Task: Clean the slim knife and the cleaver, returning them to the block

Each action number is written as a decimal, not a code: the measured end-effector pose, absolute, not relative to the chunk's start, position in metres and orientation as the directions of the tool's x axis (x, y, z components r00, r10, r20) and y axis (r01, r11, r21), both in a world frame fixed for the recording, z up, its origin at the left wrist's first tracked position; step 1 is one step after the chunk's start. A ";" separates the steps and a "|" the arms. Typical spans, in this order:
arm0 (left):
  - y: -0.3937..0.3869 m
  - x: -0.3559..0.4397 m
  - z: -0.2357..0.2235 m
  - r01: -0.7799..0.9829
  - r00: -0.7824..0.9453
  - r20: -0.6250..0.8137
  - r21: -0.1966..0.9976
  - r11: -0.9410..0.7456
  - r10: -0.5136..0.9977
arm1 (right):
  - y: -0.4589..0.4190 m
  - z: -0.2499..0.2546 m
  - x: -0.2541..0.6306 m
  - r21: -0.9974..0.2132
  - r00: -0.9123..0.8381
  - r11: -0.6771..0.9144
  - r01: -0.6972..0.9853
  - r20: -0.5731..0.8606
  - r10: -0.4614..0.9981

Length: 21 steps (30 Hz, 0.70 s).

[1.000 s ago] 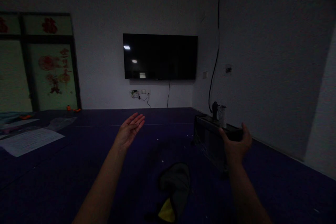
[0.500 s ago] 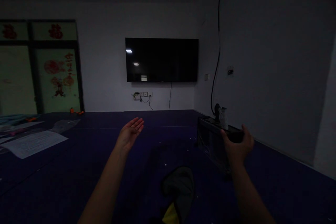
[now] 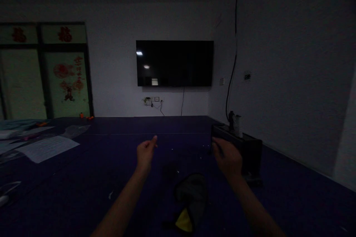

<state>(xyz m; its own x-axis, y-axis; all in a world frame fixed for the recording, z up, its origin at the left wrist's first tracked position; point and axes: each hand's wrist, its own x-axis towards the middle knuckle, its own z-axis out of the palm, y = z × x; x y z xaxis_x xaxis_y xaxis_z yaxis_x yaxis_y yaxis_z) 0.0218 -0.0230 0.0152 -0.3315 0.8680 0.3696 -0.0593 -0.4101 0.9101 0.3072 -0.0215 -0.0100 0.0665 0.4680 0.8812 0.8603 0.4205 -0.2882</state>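
The room is dim. My right hand (image 3: 228, 157) is off the black box (image 3: 249, 152) and hovers by its near left face, back up, fingers reaching forward and apart. Two small bottles (image 3: 235, 123) stand on the box, one dark and one pale. My left hand (image 3: 146, 152) floats over the dark blue surface (image 3: 83, 177) with its fingers loosely curled and one tip sticking up; nothing shows in it. A dark cloth with a yellow patch (image 3: 189, 202) lies between my forearms.
A black TV (image 3: 174, 63) hangs on the far wall above sockets (image 3: 152, 100). A cable (image 3: 232, 66) runs down the right wall behind the box. Sheets of paper (image 3: 48, 148) and plastic lie at the left. Panels with red decorations (image 3: 66, 77) stand at the back left.
My right hand has let go of the box's top and moved left and down. My left hand turned from palm-up and flat to curled, drifting right. The view shifted slightly.
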 end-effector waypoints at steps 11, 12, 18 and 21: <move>-0.066 0.041 -0.120 0.779 0.365 0.656 0.174 -0.603 0.661 | -0.040 -0.081 0.271 -0.393 -0.067 0.331 0.858 0.554 0.830; -0.064 0.042 -0.122 0.791 0.386 0.654 0.128 -0.598 0.651 | -0.038 -0.082 0.273 -0.422 -0.040 0.333 0.843 0.570 0.821; -0.061 0.041 -0.120 0.779 0.421 0.639 0.109 -0.617 0.644 | -0.036 -0.070 0.286 -0.581 0.211 0.340 0.740 0.679 0.703; -0.062 0.038 -0.117 0.780 0.394 0.634 0.153 -0.607 0.666 | -0.052 -0.048 0.298 -0.686 0.431 0.363 0.631 0.698 0.572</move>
<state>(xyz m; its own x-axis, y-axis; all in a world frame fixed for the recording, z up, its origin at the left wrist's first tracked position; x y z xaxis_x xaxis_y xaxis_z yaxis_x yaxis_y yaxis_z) 0.0383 -0.0622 -0.1171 0.3939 0.6658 0.6336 0.7801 -0.6068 0.1527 0.2981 -0.0517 -0.0484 0.4305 0.5722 0.6981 0.6305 0.3627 -0.6862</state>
